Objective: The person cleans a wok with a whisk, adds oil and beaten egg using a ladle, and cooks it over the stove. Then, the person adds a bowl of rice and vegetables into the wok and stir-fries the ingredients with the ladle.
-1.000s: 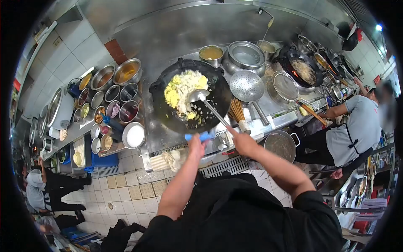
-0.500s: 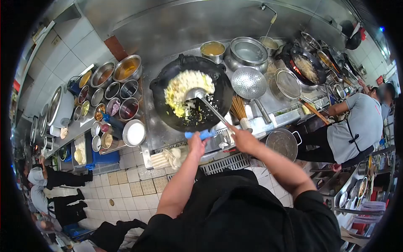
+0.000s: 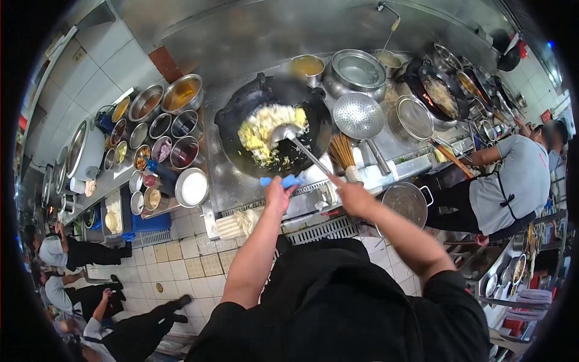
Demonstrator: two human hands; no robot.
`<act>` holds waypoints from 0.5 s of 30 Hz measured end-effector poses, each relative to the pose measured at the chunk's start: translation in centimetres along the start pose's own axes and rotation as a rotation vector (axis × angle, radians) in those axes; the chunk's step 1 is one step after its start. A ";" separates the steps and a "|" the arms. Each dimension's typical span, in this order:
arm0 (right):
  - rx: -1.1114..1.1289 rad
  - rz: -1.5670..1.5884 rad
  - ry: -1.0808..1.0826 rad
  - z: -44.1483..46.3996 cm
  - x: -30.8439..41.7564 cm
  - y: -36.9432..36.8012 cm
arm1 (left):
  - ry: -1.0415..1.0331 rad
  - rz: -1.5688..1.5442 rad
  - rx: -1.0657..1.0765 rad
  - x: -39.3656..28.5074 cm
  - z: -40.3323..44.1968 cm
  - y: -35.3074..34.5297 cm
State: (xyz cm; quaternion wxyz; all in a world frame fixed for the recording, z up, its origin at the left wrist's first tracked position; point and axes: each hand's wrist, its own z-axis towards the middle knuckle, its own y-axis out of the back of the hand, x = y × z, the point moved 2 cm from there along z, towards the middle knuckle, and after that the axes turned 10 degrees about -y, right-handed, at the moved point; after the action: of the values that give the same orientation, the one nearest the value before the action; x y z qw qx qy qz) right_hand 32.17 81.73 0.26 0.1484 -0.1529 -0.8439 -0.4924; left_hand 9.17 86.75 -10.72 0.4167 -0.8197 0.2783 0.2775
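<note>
My left hand [image 3: 278,194] is closed round a blue cloth [image 3: 289,181] at the near edge of a black wok [image 3: 235,154]. What the cloth covers is hidden. In my right hand [image 3: 356,198] is the handle of a metal ladle [image 3: 286,133], which slants up and left into the wok. The ladle's bowl touches a heap of white and yellow food [image 3: 259,130], with small loose bits lying below it. Right of the wok lie a bundle of thin sticks [image 3: 342,151] and a perforated strainer [image 3: 358,116].
Bowls of ingredients, including one of white powder [image 3: 193,189], stand at the left. A folded cloth [image 3: 232,224] lies on the stove's front edge. A large pot [image 3: 403,206] is right of my right hand. A co-worker [image 3: 512,175] stands at the right; several people are lower left.
The wok has shifted slightly and tilted, and the food has bunched up inside it. My left hand has risen a little with the blue cloth. At lower left, people have moved.
</note>
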 end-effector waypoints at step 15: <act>-0.082 0.115 0.197 0.8 -0.1 1.9 | 0.050 0.008 -0.017 1.2 1.3 0.5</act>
State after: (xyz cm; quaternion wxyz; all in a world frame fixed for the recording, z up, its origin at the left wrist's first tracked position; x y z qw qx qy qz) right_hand 32.94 83.31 1.35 0.2523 -0.1579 -0.7943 -0.5296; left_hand 9.30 87.31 -12.45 0.4015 -0.8288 0.2895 0.2610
